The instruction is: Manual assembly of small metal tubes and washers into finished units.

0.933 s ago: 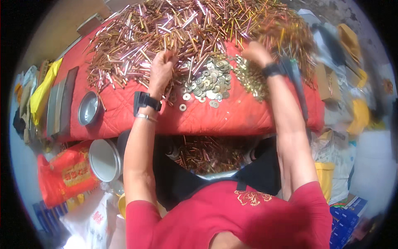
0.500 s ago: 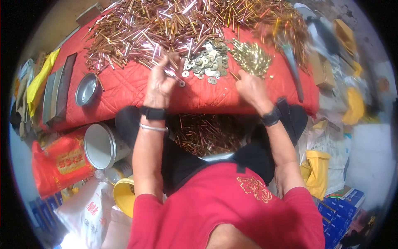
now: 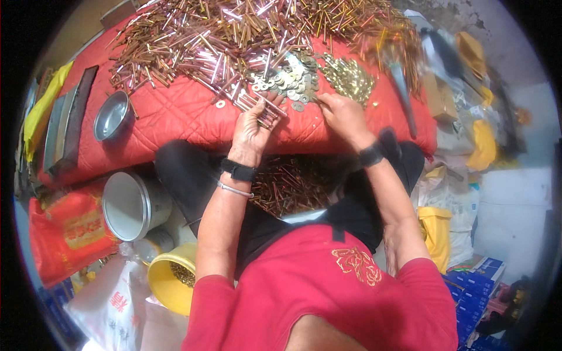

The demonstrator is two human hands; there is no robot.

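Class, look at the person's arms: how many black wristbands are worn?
2: one black wristband behind the left hand, which holds copper-coloured rods; another black wristband behind the right hand. Neither appears hidden.

From here I count one left hand [image 3: 253, 127], one right hand [image 3: 346, 120], two wristbands [image 3: 238, 170] and one bracelet [image 3: 235, 189].
There are two heaps of metal rods [image 3: 205, 29], too many for me to number, plus several in the left hand; one heap of washers [image 3: 295, 82], with one lone washer [image 3: 220, 104] lying apart; one heap of small gold pieces [image 3: 351, 81]; one metal bowl [image 3: 111, 117]; one yellow bucket [image 3: 161, 286] and one grey bucket [image 3: 124, 205].
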